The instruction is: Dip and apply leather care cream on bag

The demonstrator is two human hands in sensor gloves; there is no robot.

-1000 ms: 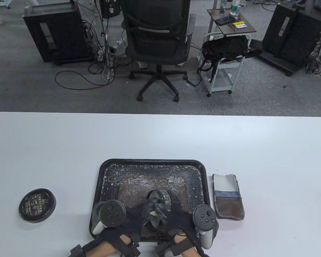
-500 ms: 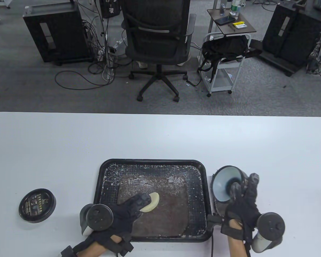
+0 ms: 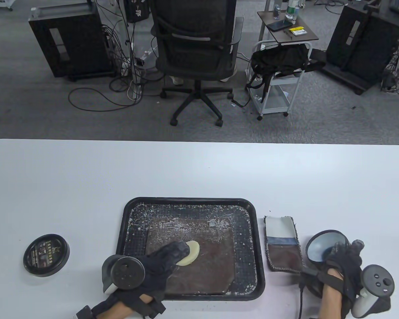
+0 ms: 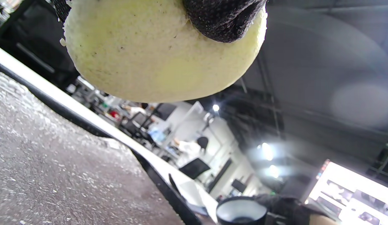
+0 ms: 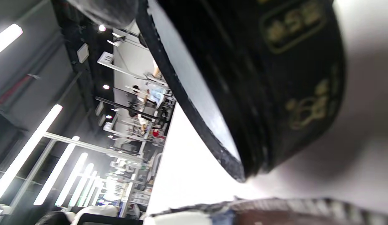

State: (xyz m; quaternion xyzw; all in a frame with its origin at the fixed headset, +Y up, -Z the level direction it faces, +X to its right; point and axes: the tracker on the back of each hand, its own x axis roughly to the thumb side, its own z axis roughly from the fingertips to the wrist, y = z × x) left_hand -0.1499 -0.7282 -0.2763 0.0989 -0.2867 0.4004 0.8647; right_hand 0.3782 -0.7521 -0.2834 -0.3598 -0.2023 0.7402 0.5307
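Observation:
In the table view my left hand [image 3: 178, 256] pinches a round pale yellow sponge [image 3: 192, 251] and holds it on the brown leather bag [image 3: 206, 265] lying in the black tray [image 3: 193, 201]. The left wrist view shows the sponge [image 4: 156, 53] from below, a gloved fingertip [image 4: 222, 18] curled over its edge, just above the leather [image 4: 56, 175]. My right hand [image 3: 344, 252] grips the open black cream jar [image 3: 324, 247], tilted, right of the tray. In the right wrist view the jar [image 5: 259, 78] with gold print fills the frame, close to the white table [image 5: 187, 175].
The jar's black lid [image 3: 46, 255] lies on the table left of the tray. A small brown and white pouch [image 3: 282, 246] lies between the tray and the jar; its stitched edge [image 5: 275, 209] shows in the right wrist view. White flecks cover the tray floor.
Both hands were together over the tray at the jar. The right hand then carried the jar right, past the pouch, and lowered it. The left hand kept the sponge on the leather.

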